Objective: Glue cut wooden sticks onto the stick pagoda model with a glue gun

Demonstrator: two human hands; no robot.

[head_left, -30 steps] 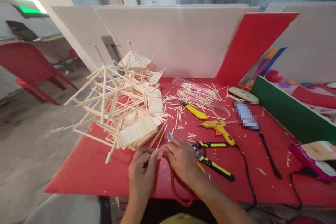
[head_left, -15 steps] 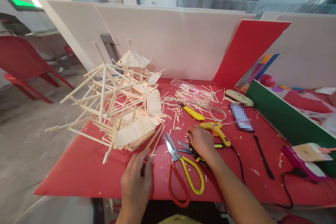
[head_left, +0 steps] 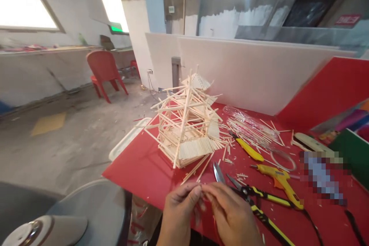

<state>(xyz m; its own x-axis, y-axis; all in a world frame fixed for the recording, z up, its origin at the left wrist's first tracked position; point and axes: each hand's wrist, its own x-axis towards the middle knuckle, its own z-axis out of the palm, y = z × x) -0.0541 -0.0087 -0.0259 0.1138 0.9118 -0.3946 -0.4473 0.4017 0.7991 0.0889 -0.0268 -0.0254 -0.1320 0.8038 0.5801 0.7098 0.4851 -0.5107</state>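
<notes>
My left hand (head_left: 180,211) and my right hand (head_left: 232,215) meet at the near edge of the red board (head_left: 144,171), fingertips pinched together on something thin that I cannot make out. Just beyond the fingers lie the blades of the scissors (head_left: 218,172) and black-and-yellow pliers (head_left: 259,203). A stick-built model tower (head_left: 186,123) lies tilted on the board, farther back and to the left of my hands.
A yellow glue gun (head_left: 278,180), a yellow utility knife (head_left: 248,149), a tape ring (head_left: 284,159) and a clear bag of sticks (head_left: 248,127) lie right of the model. Loose sticks litter the board. White panels stand behind. A red chair (head_left: 105,71) stands far left.
My right hand has come back from the glue gun to meet my left hand in a pinch. The view has swung left and upward, and the model now appears nearer the centre.
</notes>
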